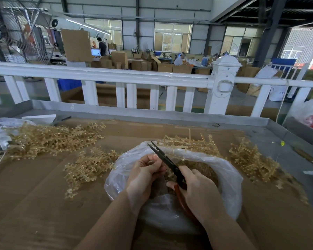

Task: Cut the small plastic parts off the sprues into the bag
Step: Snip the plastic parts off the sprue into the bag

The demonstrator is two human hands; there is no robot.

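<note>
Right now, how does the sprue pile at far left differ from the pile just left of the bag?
The far-left sprue pile is the larger, spreading wide across the cardboard toward the table's back left; the pile beside the bag is smaller and more compact. The far-left pile lies well away from the clear bag, while the nearer pile reaches its left edge, close to the left hand. Both are tan plastic sprues, apparently with parts attached.

Tan sprues (pixel 49 139) lie heaped around the open clear bag (pixel 229 179) of cut parts (pixel 204 170).
</note>
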